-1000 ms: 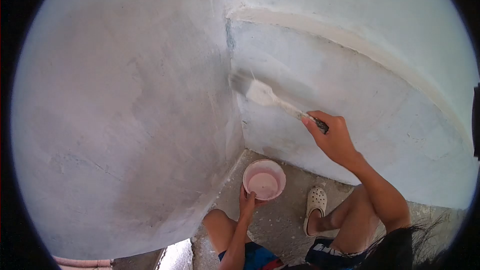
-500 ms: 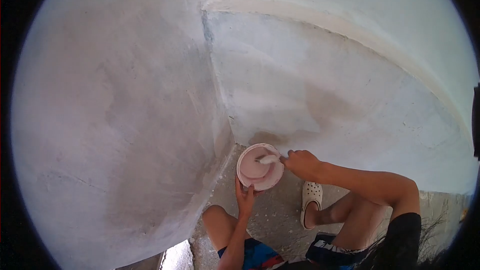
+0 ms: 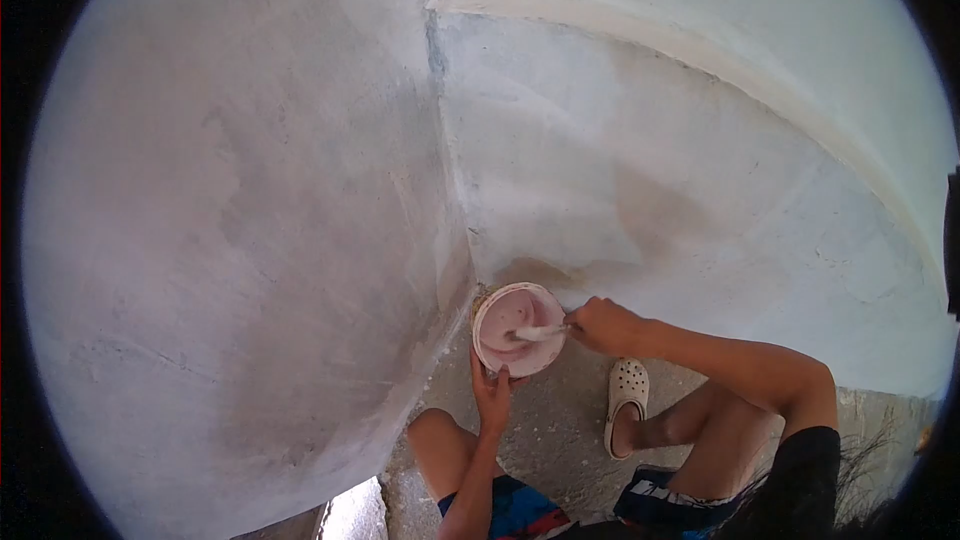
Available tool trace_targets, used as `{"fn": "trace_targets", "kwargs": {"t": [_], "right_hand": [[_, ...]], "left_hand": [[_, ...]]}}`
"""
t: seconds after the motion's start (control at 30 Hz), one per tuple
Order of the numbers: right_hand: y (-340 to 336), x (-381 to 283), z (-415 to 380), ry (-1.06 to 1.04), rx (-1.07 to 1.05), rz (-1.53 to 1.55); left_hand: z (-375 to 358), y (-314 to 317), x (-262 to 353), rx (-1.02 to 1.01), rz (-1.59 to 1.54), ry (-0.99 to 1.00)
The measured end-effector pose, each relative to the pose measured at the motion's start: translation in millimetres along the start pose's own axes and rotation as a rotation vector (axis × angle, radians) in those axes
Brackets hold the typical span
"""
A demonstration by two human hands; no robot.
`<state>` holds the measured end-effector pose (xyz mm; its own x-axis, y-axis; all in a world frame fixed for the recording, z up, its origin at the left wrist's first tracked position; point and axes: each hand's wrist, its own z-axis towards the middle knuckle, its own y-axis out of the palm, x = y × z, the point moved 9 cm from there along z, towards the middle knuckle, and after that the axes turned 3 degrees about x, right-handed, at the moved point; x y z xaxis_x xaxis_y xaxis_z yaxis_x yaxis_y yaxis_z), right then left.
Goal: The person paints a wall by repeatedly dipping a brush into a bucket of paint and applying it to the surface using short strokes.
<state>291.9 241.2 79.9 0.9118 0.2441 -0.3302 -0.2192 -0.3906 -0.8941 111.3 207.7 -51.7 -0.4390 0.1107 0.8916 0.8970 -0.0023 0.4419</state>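
A round bucket with a pale, smeared rim holds pinkish-white paste. My left hand grips its near left side, thumb at the rim and fingers around the outer wall. At the bucket's right edge, my right hand is closed on the handle of a paste-coated tool. The tool's pale end dips into the paste; whether it is a brush or a putty knife cannot be made out. The bucket is tilted a little, with its mouth towards me.
Two plastered walls, one on the left and one on the right, meet in a corner just beyond the bucket. A curved ledge crosses the right wall. Below lies a rough concrete floor, where my foot in a white clog rests.
The tool's coated end has moved down and left into the paste. My right hand has shifted slightly, and the bucket stays in my left hand. The view has turned a little.
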Motion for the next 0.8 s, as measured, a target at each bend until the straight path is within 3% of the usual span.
{"fn": "trace_targets", "kwargs": {"t": [0.13, 0.27, 0.37, 0.43, 0.63, 0.8], "right_hand": [[-49, 5, -7, 0.086, 0.117, 0.186], [-59, 33, -6, 0.018, 0.206, 0.298], [-64, 38, -13, 0.132, 0.046, 0.34], [-55, 46, -25, 0.37, -0.104, 0.57], [-40, 51, -27, 0.456, -0.209, 0.881], [-37, 50, -27, 0.452, -0.208, 0.802]], "left_hand": [[2, -2, 3, 0.039, -0.024, -0.013], [4, -5, 4, 0.072, -0.081, -0.073], [5, -8, 2, 0.075, -0.084, -0.148], [6, -15, -3, 0.098, -0.096, -0.157], [5, -21, -10, 0.197, -0.09, -0.183], [8, -25, -15, 0.198, -0.112, -0.171]]}}
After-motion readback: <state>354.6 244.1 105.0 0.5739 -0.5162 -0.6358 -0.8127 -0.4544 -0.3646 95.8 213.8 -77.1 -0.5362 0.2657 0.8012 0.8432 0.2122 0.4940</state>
